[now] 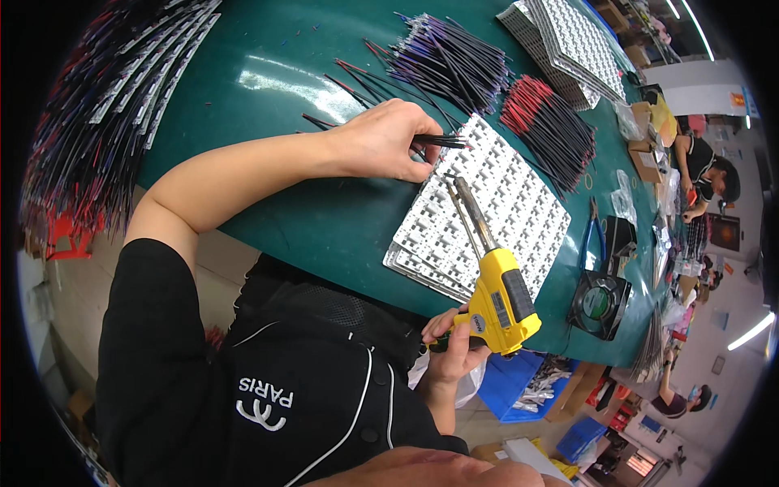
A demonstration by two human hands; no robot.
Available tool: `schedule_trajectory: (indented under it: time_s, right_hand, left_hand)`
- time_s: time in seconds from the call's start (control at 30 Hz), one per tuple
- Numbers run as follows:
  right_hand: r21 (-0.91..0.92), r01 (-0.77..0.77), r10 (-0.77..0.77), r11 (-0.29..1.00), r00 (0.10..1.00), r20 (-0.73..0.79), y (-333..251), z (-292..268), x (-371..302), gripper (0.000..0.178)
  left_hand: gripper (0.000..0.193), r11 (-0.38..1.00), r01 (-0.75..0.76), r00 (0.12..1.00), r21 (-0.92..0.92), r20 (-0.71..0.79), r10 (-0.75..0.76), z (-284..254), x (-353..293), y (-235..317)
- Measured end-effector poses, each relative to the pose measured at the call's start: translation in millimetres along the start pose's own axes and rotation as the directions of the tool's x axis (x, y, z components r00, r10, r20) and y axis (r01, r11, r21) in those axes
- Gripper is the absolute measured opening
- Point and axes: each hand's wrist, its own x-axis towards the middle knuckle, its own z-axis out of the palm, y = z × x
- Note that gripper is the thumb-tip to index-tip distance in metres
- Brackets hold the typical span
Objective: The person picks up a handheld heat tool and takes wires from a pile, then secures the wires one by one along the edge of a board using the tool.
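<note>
My left hand (385,144) pinches a few thin black wires (438,140), with their tips over the near-left corner area of a white circuit board panel (531,231). In my right hand (456,353) is a yellow soldering gun (501,304), gripped by its handle. Its long metal tip reaches over the panel, close below the left fingers; whether it touches the board I cannot tell. Rows of small repeated boards cover the panel, which rests on a stack of similar sheets. Loose black wires with red ends (353,69) lie beyond my left hand.
On the green table (276,53) lie bundles of purple-ended wires (454,61) and red-ended wires (548,130). More panels (568,40) are stacked behind. To the right are blue-handled pliers (595,235) and a black fan (599,305). A blue bin (507,390) stands below; co-workers are farther right.
</note>
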Motion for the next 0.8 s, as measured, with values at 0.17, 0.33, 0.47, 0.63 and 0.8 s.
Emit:
schedule_trajectory:
  time_s: [0.17, 0.33, 0.47, 0.63, 0.8]
  right_hand:
    - [0.02, 0.008, -0.007, 1.0, 1.0, -0.007, 1, 2, 0, 0.027]
    - [0.014, -0.037, 0.038, 0.999, 0.999, -0.024, 1, 2, -1, 0.025]
    - [0.008, -0.039, 0.039, 0.999, 0.999, -0.033, 1, 1, -1, 0.024]
    - [-0.227, -0.006, 0.025, 0.974, 0.996, 0.082, -6, 1, -1, 0.031]
    - [-0.119, 0.048, -0.052, 0.992, 0.998, -0.027, -8, 2, 1, 0.049]
  left_hand:
    - [0.015, 1.0, -0.002, 1.0, 0.008, -0.002, 0.002, 0, 0, 1]
    - [0.015, 1.0, -0.003, 1.0, 0.009, -0.008, 0.003, 1, -1, -3]
    - [0.016, 1.0, -0.003, 1.0, 0.015, -0.007, 0.003, 2, 1, -1]
    - [0.016, 1.0, -0.01, 1.0, 0.024, -0.016, 0.011, 1, -1, -4]
    - [0.017, 0.999, -0.036, 0.999, 0.011, -0.041, 0.036, 2, -1, -2]
